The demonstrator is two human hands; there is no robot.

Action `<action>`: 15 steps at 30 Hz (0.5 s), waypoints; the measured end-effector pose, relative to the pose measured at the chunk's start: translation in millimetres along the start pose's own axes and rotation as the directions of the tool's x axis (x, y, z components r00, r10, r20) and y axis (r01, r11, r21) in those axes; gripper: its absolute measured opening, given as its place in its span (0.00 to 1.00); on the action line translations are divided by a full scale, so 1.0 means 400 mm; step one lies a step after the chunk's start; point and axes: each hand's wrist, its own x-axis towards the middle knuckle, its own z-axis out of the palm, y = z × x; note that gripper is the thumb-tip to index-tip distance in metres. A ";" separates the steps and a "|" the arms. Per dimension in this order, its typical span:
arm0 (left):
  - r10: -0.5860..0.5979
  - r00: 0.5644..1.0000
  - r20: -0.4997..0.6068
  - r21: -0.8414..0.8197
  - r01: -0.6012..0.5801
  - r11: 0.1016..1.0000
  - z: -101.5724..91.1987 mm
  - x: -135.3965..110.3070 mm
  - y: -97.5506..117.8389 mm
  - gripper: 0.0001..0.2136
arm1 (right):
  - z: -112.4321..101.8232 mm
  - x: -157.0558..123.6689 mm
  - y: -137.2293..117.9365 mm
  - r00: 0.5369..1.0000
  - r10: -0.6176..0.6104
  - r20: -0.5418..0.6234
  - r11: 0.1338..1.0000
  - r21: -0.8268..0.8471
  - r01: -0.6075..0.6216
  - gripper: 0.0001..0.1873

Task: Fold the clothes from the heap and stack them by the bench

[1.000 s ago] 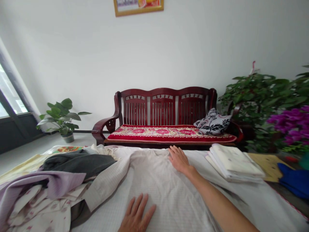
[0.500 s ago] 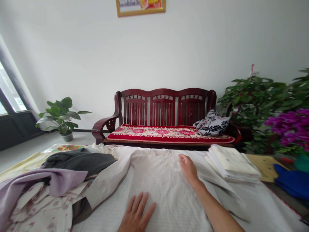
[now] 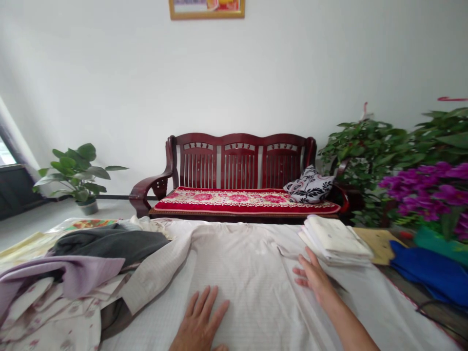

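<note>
A pale checked shirt (image 3: 241,268) lies spread flat on the table in front of me. My left hand (image 3: 199,321) rests palm down on its near part, fingers apart and holding nothing. My right hand (image 3: 314,278) lies flat on the shirt's right side, fingers stretched out, close to a stack of folded white clothes (image 3: 334,239). One sleeve (image 3: 157,273) of the shirt trails off to the left.
A heap of unfolded clothes (image 3: 73,273), grey, lilac and flowered, fills the left of the table. A blue cloth (image 3: 427,275) and a yellow board (image 3: 380,239) lie at the right. Beyond stand a red wooden bench (image 3: 237,180) and potted plants (image 3: 413,165).
My right hand has slid from the shirt's far collar area back and to the right, along the shirt's right side. My left hand has stayed in place. The view has shifted slightly right.
</note>
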 end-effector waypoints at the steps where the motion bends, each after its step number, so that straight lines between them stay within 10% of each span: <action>1: 0.001 1.000 -0.004 -0.011 -0.001 1.000 0.001 0.000 -0.001 0.36 | 0.006 0.005 -0.003 1.000 0.012 -0.017 0.994 0.112 -0.010 0.44; 15: -0.081 0.966 0.245 -0.163 0.123 0.979 -0.024 0.013 0.007 0.37 | 0.022 0.076 0.049 0.969 0.151 -0.195 0.864 0.502 -0.033 0.30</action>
